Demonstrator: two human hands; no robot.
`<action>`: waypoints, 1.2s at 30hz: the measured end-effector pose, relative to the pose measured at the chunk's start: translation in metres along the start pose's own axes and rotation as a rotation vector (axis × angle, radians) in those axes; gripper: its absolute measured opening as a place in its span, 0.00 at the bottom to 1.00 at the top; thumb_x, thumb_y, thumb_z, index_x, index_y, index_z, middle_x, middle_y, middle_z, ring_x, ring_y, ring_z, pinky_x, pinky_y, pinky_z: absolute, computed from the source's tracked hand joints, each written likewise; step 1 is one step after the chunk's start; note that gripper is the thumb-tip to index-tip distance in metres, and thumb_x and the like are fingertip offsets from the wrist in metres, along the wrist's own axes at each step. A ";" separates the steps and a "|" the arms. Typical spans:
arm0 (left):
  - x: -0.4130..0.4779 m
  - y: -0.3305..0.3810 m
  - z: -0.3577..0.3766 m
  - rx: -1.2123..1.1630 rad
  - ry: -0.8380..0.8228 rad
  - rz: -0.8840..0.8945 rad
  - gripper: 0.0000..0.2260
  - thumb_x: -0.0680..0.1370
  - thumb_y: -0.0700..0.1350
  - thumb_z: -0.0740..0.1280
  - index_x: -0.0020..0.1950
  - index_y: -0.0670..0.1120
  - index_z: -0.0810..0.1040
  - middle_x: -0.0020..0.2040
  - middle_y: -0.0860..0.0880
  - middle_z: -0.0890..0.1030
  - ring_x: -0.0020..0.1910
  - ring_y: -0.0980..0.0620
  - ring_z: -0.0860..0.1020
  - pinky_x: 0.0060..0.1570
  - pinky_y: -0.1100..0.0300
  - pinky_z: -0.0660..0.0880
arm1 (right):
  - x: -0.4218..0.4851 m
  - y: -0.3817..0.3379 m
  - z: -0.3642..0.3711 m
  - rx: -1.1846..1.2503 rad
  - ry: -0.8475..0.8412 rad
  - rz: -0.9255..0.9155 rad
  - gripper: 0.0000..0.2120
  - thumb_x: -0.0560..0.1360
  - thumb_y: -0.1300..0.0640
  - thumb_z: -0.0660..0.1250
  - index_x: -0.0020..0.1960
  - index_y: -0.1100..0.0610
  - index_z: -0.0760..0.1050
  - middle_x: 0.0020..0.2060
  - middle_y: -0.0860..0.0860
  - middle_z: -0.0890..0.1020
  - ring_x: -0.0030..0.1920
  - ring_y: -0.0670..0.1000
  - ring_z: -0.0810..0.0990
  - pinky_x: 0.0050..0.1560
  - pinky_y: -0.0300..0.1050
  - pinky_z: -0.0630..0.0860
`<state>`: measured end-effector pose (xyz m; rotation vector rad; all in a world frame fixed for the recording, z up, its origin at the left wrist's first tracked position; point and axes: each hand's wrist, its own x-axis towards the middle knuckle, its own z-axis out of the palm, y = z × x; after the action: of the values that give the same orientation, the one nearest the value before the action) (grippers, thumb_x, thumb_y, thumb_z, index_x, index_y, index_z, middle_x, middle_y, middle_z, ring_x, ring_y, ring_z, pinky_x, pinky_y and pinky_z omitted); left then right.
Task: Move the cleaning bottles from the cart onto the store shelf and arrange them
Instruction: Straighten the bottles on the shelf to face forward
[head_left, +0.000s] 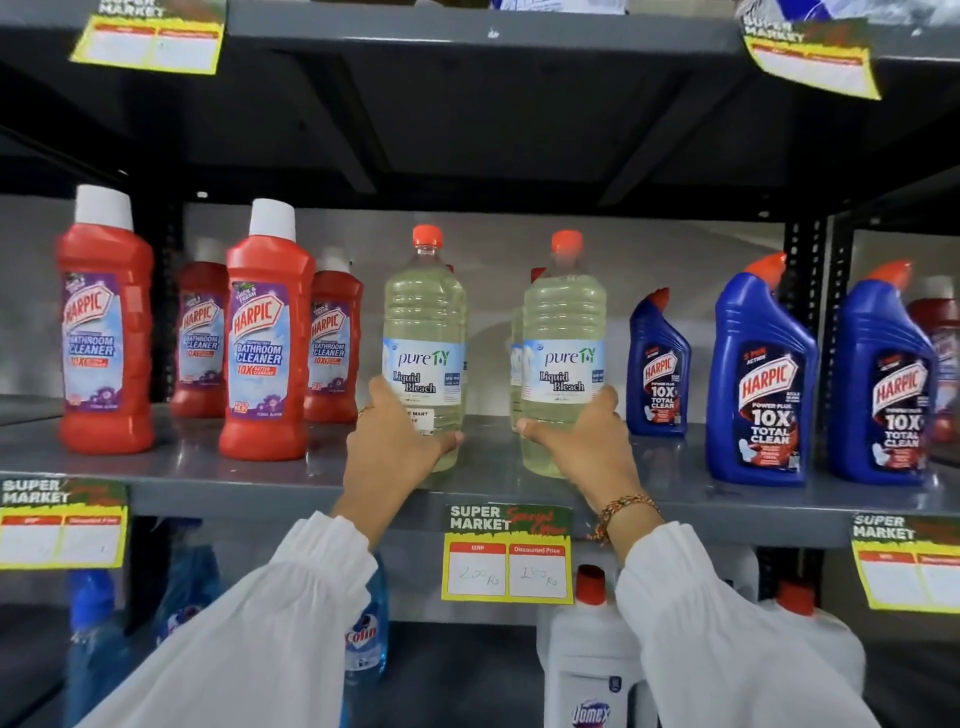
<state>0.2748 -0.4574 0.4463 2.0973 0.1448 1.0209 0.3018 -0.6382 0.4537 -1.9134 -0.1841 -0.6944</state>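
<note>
Two clear liquid bleach bottles with orange caps stand upright on the grey middle shelf (208, 475). My left hand (392, 447) grips the base of the left bleach bottle (423, 332). My right hand (584, 441) grips the base of the right bleach bottle (563, 338). Both bottles sit near the shelf's front edge, about a hand's width apart. Another bleach bottle (515, 364) shows partly behind the right one. The cart is not in view.
Red Harpic bathroom cleaner bottles (265, 332) stand in two rows at the left, blue Harpic toilet cleaner bottles (758, 374) at the right. A price tag (506, 553) hangs below the bleach. The lower shelf holds blue Colin bottles (363, 639) and white Domex bottles (589, 654).
</note>
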 end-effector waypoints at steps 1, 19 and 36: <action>0.000 0.000 0.000 -0.006 -0.005 0.001 0.36 0.63 0.52 0.79 0.62 0.45 0.62 0.58 0.44 0.79 0.55 0.41 0.78 0.49 0.54 0.72 | 0.000 0.000 0.000 0.006 -0.003 0.002 0.41 0.63 0.50 0.77 0.67 0.57 0.57 0.60 0.57 0.75 0.58 0.59 0.76 0.59 0.57 0.76; -0.036 0.031 0.009 0.073 0.277 0.274 0.38 0.75 0.56 0.65 0.75 0.37 0.52 0.75 0.37 0.60 0.75 0.40 0.56 0.74 0.46 0.56 | -0.014 0.006 -0.026 0.221 0.106 -0.120 0.42 0.70 0.46 0.71 0.75 0.58 0.52 0.72 0.55 0.66 0.72 0.55 0.63 0.70 0.51 0.63; -0.112 0.216 0.200 -0.113 -0.152 0.133 0.58 0.63 0.56 0.77 0.76 0.42 0.39 0.77 0.39 0.53 0.75 0.39 0.57 0.70 0.45 0.60 | 0.058 0.124 -0.233 -0.178 0.305 0.028 0.60 0.60 0.48 0.79 0.75 0.63 0.42 0.74 0.63 0.56 0.74 0.63 0.54 0.73 0.60 0.55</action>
<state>0.2935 -0.7715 0.4518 2.0935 -0.1269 0.9197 0.3126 -0.9086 0.4544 -1.9448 0.0996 -0.9996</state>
